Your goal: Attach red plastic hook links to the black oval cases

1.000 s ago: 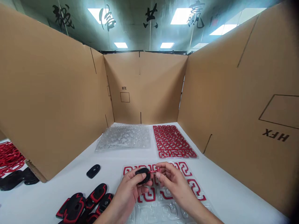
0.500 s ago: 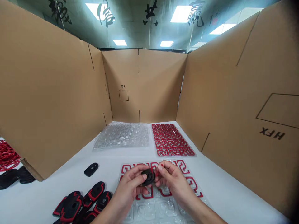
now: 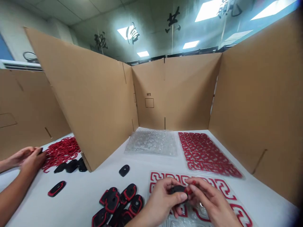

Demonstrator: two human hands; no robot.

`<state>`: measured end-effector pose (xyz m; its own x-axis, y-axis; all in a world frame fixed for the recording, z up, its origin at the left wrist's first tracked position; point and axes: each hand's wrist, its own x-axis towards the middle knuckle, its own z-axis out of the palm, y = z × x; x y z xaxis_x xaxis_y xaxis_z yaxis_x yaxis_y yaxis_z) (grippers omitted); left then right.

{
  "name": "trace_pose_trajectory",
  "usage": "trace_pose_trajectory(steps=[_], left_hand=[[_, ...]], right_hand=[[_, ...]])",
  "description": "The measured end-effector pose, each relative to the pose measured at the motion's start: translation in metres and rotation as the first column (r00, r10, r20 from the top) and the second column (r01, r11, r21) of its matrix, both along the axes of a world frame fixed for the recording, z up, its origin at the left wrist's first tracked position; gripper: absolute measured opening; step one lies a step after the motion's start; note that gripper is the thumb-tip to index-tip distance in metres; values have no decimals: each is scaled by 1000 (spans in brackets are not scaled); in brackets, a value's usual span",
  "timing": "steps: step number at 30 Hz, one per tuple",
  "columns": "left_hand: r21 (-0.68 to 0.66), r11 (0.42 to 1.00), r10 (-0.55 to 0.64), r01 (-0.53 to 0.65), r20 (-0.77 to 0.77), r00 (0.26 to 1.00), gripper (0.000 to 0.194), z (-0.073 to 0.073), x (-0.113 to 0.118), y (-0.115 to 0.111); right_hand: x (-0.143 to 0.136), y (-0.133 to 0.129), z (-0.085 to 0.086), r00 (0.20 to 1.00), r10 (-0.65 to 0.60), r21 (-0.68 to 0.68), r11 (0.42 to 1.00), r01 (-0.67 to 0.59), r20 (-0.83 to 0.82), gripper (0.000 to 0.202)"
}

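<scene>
My left hand is closed round a small black plastic part, thumb lying across its front. Close against it, my right hand pinches a thin red rubber-like strip at the part's right edge. How far the strip sits in the part is hidden by my fingers. Beneath both hands lies a clear moulded tray with curved red strips in its pockets. Left of my left hand is a pile of black parts with red trim, and a plain black part lies behind it.
Further back are a stack of clear trays and another tray full of red strips. Cardboard walls enclose the table. Beyond the left wall, another person's hands work beside a red strip heap and black parts.
The view has swung left, bringing the other person's hands and a trimmed black part into sight. My hands still hold the black part and red strip close together.
</scene>
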<state>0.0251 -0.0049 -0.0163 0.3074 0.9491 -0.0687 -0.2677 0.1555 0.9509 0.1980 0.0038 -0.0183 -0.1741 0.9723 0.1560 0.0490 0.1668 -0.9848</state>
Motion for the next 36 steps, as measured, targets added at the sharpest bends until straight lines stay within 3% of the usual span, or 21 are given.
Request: trace_pose_trajectory(steps=[6, 13, 19, 23, 31, 36], left_hand=[[-77, 995, 62, -63, -10, 998, 48, 5, -2, -3], [-132, 990, 55, -55, -3, 998, 43, 2, -7, 0], [-147, 986, 91, -80, 67, 994, 37, 3, -6, -3], [-158, 977, 154, -144, 55, 987, 44, 7, -8, -3], [-162, 919, 379, -359, 120, 918, 50, 15, -17, 2], [-181, 935, 324, -307, 73, 943, 45, 12, -18, 2]], right_hand=[[-6, -12, 5, 994, 15, 100, 995, -27, 112, 33], [-10, -13, 6, 999, -30, 130, 991, 24, 45, 17], [-9, -14, 10, 999, -41, 37, 998, 41, -4, 29], [-6, -11, 12, 999, -44, 28, 999, 45, -20, 32], [13, 0, 27, 967, -140, -46, 990, 134, -212, 33], [16, 3, 32, 987, -105, -123, 988, 90, -120, 39]])
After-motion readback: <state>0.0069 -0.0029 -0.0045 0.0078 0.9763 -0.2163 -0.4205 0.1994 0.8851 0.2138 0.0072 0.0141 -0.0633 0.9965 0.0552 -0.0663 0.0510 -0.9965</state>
